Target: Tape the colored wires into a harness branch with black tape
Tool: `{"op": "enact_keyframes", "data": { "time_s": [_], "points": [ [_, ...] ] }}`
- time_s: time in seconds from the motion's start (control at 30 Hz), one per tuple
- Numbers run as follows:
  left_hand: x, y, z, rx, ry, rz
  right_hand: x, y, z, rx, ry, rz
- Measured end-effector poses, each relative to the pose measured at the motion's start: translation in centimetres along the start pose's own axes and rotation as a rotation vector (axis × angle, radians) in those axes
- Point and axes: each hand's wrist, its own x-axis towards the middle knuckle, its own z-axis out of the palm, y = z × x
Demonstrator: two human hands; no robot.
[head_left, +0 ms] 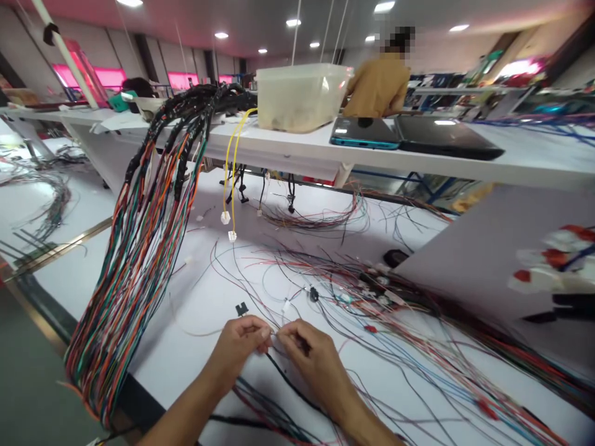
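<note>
Black wire (292,396) rises from under the right hand (312,365) toward the fingers, which pinch together on a tiny metal wire end (274,333) held between both hands; it is too small to make out its exact form. The left hand (237,350) comes in from the lower left, its thumb and fingers closed on the same spot, and the two sets of fingertips nearly meet. Just beyond the left fingers lies a small black connector (241,309) on the white table (186,353). Further ahead of the fingers sits a second black connector (313,294), amid a loose spread of thin red, blue and black wires (385,347) that fans out to the right of the hands. Left of the fingers hangs a thick harness (134,272) of multicoloured wires, black-wrapped at the top, draped from a raised shelf (279,145). Two yellow wires (231,167) with clear connectors (225,217) dangle well ahead of the fingers. Farther off on that shelf stand a plastic tub (302,96), a tablet (365,133) and a laptop (446,136), with a co-worker (379,87) in a tan shirt beyond.
</note>
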Motion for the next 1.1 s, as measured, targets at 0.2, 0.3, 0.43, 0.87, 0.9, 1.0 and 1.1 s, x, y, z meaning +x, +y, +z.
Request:
{"op": "enact_keyframes", "data": {
  "time_s": [0.2, 0.3, 0.43, 0.87, 0.9, 1.0, 1.1],
  "points": [
    [0.8, 0.0, -1.3, 0.106, -0.06, 0.025, 0.6, 0.7, 0.6, 0.242, -0.053, 0.113],
    [1.6, -0.3, -2.2, 0.314, -0.021, 0.027, 0.5, 1.4, 1.0, 0.304, -0.004, 0.19],
    [2.4, -1.5, -2.9, 0.872, 0.026, 0.128, 0.3, 2.5, 1.7, 0.186, 0.025, 0.181],
    [-1.9, 2.5, -9.2, 0.953, 0.26, 0.239, 0.0, 3.3, 2.1, 0.075, -0.001, 0.158],
    [-2.8, 2.3, -9.7, 0.98, 0.19, 0.182, 0.1, 3.2, 2.1, 0.072, -0.007, 0.16],
    [-4.7, 0.4, -9.6, 1.011, 0.036, 0.061, 0.2, 3.0, 2.0, 0.066, -0.015, 0.162],
    [-5.4, -1.8, -8.6, 0.992, 0.081, 0.098, 0.2, 2.3, 1.8, 0.047, -0.004, 0.13]
  ]
}}
